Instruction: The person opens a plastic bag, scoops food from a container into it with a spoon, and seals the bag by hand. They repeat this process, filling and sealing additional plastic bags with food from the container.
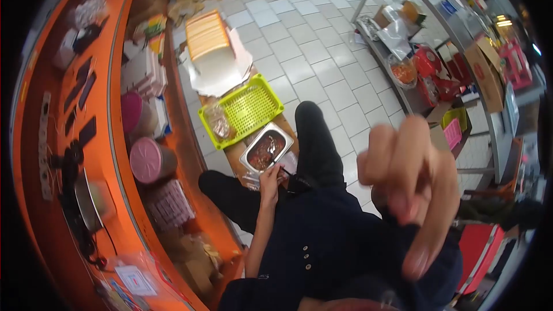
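My left hand [269,183] is at the near edge of a small metal pan [252,168]. Its fingers are closed on a thin dark handle [286,171] that reaches the pan's rim; the utensil's working end is not clear. Dark reddish-brown food [264,152] lies in the pan. Clear plastic bags [252,182] are under and beside the pan. Close to the camera, my right hand [412,187] is raised with fingers bent and apart, holding nothing I can see. A yellow-green basket [271,87] stands just past the pan, with clear plastic packets [218,121] in its left end.
A stack of orange-edged sheets or boxes [207,37] stands beyond the basket. An orange counter [109,155] runs along the left, with phones [87,132] on top and a pink-lidded tub [147,160] below. Metal shelving [397,89] with goods is at the right, past the tiled floor [311,52].
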`<state>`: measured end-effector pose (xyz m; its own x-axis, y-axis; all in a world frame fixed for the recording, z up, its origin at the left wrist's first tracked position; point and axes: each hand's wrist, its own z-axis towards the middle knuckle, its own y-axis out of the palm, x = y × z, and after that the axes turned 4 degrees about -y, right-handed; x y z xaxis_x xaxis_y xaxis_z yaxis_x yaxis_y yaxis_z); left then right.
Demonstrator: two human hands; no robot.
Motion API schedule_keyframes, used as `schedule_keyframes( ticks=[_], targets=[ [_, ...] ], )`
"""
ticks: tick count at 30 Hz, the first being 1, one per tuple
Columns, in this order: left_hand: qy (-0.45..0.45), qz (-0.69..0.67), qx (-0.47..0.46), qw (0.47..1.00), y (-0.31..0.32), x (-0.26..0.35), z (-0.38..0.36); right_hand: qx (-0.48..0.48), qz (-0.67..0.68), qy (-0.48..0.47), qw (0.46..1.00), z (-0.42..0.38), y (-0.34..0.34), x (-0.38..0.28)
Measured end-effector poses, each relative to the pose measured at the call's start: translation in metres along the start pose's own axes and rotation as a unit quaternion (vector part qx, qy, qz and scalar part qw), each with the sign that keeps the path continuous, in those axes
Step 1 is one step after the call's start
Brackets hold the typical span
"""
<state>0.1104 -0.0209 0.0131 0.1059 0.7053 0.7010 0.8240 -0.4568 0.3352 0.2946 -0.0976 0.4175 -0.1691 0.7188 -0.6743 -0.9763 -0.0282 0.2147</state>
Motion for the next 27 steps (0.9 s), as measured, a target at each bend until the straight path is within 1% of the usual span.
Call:
schedule_keyframes(
  ticks=[1, 2, 3, 4, 5, 6, 8, 9, 11, 12, 13, 14, 15, 16, 17, 18, 20, 21, 23, 25, 26, 27],
  targets=[
    [0.004, -0.033, 0.001, 0.999, -0.001, -0.003, 0.002, 0.062, -0.025, 0.021, 0.998, -0.008, -0.006, -0.006],
    [0.006, -0.068, 0.001, 0.998, -0.001, -0.006, 0.003, 0.087, -0.05, 0.037, 0.994, -0.019, -0.023, -0.002],
    [0.008, -0.057, -0.016, 0.998, 0.0, -0.005, 0.003, 0.099, -0.077, 0.02, 0.992, -0.026, -0.041, 0.006],
    [-0.003, -0.063, 0.0, 0.998, 0.0, -0.004, 0.0, 0.103, -0.105, 0.025, 0.989, -0.036, -0.055, 0.015],
    [-0.013, -0.069, 0.016, 0.997, 0.001, -0.001, -0.002, 0.134, -0.038, 0.023, 0.99, -0.05, -0.066, 0.024],
    [-0.012, -0.059, 0.002, 0.998, 0.004, 0.005, -0.004, 0.14, -0.05, 0.013, 0.989, -0.063, -0.076, 0.032],
    [-0.04, -0.024, 0.003, 0.999, 0.003, 0.014, -0.021, 0.216, -0.084, 0.114, 0.966, -0.09, -0.09, 0.044],
    [-0.045, -0.013, -0.003, 0.999, -0.002, 0.018, -0.031, 0.227, -0.089, 0.11, 0.964, -0.103, -0.094, 0.048],
    [0.008, 0.151, -0.035, 0.988, -0.016, 0.032, -0.043, 0.265, -0.237, 0.164, 0.92, -0.127, -0.101, 0.05],
    [0.038, 0.18, -0.039, 0.982, -0.028, 0.039, -0.048, 0.277, -0.241, 0.17, 0.915, -0.138, -0.103, 0.046],
    [0.064, 0.192, -0.027, 0.979, -0.038, 0.051, -0.053, 0.284, -0.301, 0.188, 0.891, -0.147, -0.105, 0.043],
    [0.08, 0.192, 0.003, 0.978, -0.057, 0.056, -0.053, 0.292, -0.358, 0.207, 0.862, -0.157, -0.104, 0.043],
    [0.104, 0.185, 0.054, 0.976, -0.073, 0.062, -0.049, 0.305, -0.358, 0.212, 0.857, -0.166, -0.104, 0.044],
    [0.155, 0.193, 0.097, 0.964, -0.087, 0.067, -0.044, 0.324, -0.368, 0.212, 0.846, -0.174, -0.108, 0.047],
    [0.186, 0.189, 0.141, 0.954, -0.108, 0.068, -0.031, 0.344, -0.375, 0.213, 0.834, -0.184, -0.11, 0.05],
    [0.223, 0.2, 0.183, 0.936, -0.125, 0.069, -0.019, 0.352, -0.378, 0.212, 0.829, -0.194, -0.116, 0.057],
    [0.309, 0.176, 0.265, 0.896, -0.16, 0.062, 0.012, 0.388, -0.372, 0.209, 0.817, -0.216, -0.129, 0.081],
    [0.31, 0.182, 0.254, 0.898, -0.175, 0.055, 0.023, 0.393, -0.384, 0.19, 0.814, -0.228, -0.139, 0.1],
    [0.321, 0.253, 0.326, 0.852, -0.199, 0.05, 0.044, 0.4, -0.41, 0.219, 0.79, -0.248, -0.152, 0.134],
    [0.345, 0.327, 0.335, 0.814, -0.2, 0.039, 0.053, 0.413, -0.419, 0.208, 0.782, -0.272, -0.163, 0.183],
    [0.306, 0.339, 0.344, 0.82, -0.198, 0.032, 0.055, 0.427, -0.418, 0.208, 0.775, -0.282, -0.164, 0.205],
    [0.354, 0.445, 0.34, 0.749, -0.215, 0.027, 0.065, 0.415, -0.452, 0.144, 0.776, -0.291, -0.165, 0.23]
  ],
)
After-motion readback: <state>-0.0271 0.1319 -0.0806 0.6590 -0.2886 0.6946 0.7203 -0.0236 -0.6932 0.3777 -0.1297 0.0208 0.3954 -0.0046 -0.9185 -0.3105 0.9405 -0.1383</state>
